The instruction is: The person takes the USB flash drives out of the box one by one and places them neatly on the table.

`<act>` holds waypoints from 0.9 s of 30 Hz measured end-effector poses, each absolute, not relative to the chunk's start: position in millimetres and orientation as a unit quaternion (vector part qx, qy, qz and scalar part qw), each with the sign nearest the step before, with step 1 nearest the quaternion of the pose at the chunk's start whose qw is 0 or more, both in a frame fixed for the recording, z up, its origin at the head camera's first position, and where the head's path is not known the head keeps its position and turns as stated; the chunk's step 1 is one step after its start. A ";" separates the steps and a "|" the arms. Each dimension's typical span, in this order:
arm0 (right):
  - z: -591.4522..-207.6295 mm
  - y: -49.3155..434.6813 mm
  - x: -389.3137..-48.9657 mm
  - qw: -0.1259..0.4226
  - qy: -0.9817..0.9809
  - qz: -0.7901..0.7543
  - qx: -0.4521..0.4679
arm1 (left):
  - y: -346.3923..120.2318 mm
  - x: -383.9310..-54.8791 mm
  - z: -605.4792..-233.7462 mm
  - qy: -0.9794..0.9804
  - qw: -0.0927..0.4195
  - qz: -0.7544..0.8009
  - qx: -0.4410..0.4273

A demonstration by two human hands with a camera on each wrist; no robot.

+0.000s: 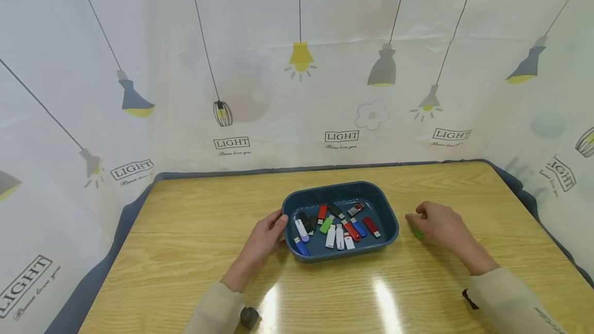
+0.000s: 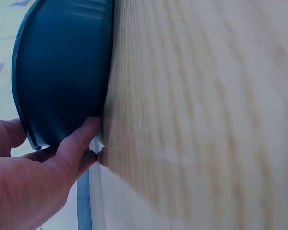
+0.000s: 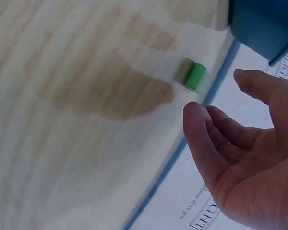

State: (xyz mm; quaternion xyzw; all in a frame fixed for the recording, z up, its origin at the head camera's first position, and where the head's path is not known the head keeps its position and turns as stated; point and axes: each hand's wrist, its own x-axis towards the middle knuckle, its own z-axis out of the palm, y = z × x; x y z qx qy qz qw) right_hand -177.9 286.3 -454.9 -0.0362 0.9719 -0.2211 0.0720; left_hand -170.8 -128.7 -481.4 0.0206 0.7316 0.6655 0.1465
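Note:
A dark blue rectangular tray [image 1: 352, 255] stands on the table with several USB sticks [image 1: 330, 236] inside, in white, black, red, blue and green. My left hand [image 1: 263, 244] holds its left end. In the left wrist view the thumb lies at the rim and the other fingers [image 2: 77, 141] are against the outer wall, low near the tabletop. To the right of the tray, my right hand [image 1: 443, 227] hovers over a green USB stick [image 3: 196, 76] on the wood. Its thumb and fingers are apart, with nothing between them.
The wooden table [image 1: 195, 241] ends at a dark blue border at the back. Behind and beside it hangs a white curtain [image 1: 278, 133] printed with lamps. A black wrist strap [image 1: 469, 299] shows at the right sleeve, and a dark round piece [image 1: 249, 317] at the left.

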 end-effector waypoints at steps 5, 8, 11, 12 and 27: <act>-441.7 282.6 -174.6 0.027 0.973 -0.226 -0.047 | -128.1 -171.3 -481.6 0.731 0.153 0.665 0.023; -434.0 276.9 -173.3 0.000 0.972 -0.227 -0.056 | -127.8 -171.0 -481.4 0.729 0.157 0.666 0.024; -424.1 267.3 -171.2 -0.022 0.971 -0.229 -0.066 | -127.9 -170.3 -480.8 0.728 0.157 0.667 0.028; -420.8 263.2 -170.3 -0.028 0.970 -0.230 -0.068 | -128.1 -170.2 -480.9 0.728 0.157 0.667 0.028; -398.2 201.7 -167.2 -0.057 0.964 -0.228 -0.127 | -128.9 -168.1 -475.9 0.730 0.153 0.666 0.023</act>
